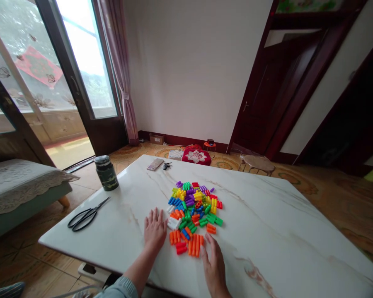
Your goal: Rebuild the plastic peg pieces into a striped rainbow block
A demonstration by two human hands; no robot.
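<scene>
A loose pile of colourful plastic pieces (191,205) lies on the white marbled table (261,231). My left hand (155,228) rests palm down at the pile's left side, fingers apart, beside some white pieces (174,224). At the pile's near right side is my right hand (214,260), thumb and fingers apart, with nothing visible between them. Its thumb is close to a row of joined orange pieces (195,245); whether they touch is unclear. Red pieces (180,248) and another orange group (175,237) sit between the hands.
Black scissors (88,216) lie on the table's left part, near a dark patterned jar (106,173). A phone (155,164) and keys (167,166) are at the far edge. Beyond stand a stool (257,163) and a red cushion (196,156) on the floor.
</scene>
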